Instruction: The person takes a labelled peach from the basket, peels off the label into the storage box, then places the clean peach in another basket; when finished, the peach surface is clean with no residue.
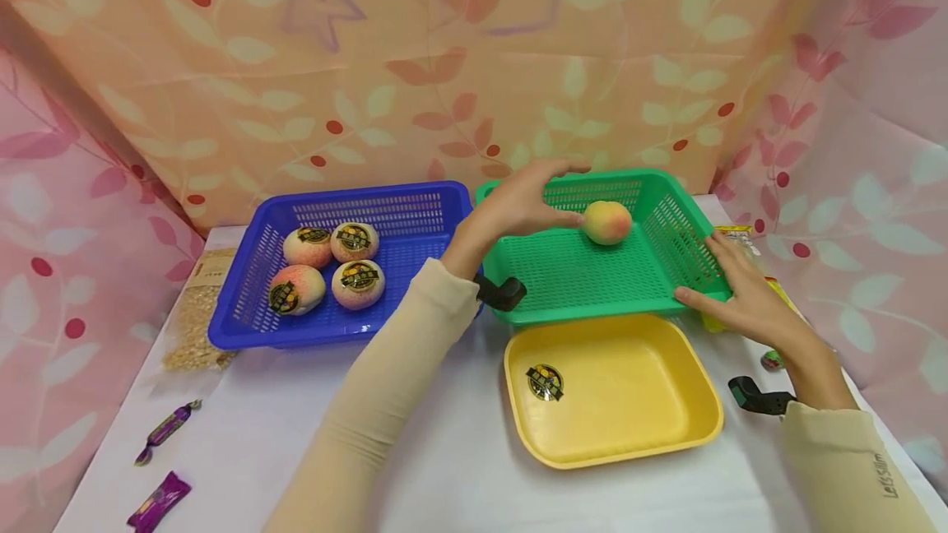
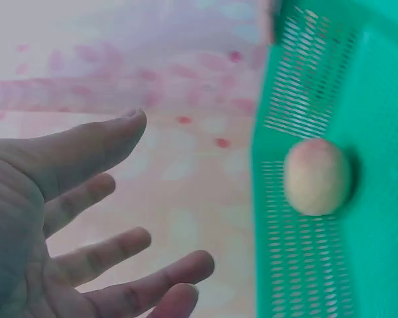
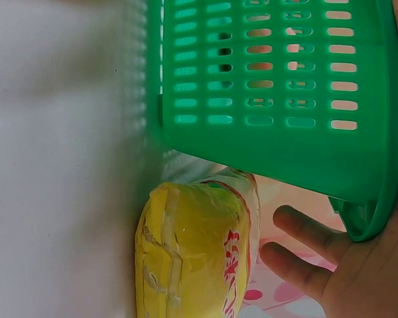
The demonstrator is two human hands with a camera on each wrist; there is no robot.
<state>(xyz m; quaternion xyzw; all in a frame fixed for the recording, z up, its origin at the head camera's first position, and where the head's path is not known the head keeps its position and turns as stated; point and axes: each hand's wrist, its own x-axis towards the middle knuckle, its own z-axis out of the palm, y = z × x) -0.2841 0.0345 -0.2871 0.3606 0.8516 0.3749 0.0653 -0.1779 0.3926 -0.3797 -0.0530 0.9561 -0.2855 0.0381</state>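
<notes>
My left hand [image 1: 522, 200] hovers over the left side of the green basket [image 1: 585, 286], its fingers spread and holding nothing. A yellow-red peach [image 1: 607, 222] lies in that basket near the back wall; in the head view my left thumb overlaps its edge. In the left wrist view the peach [image 2: 317, 177] shows apart from the fingers. At the basket's front right corner, my right hand [image 1: 751, 298] rests on the rim with its fingers extended. The right wrist view shows two fingers [image 3: 308, 232] stretched out beside the basket's outer wall [image 3: 265, 146].
At left, a blue basket [image 1: 415, 261] holds several peaches [image 1: 359, 284] with black stickers. A yellow tray [image 1: 622, 401] with a similar sticker [image 1: 545, 382] stands in front. Wrapped candies [image 1: 159, 502] and a bag of grains [image 1: 196, 319] lie left; a yellow packet [image 3: 192, 252] lies right.
</notes>
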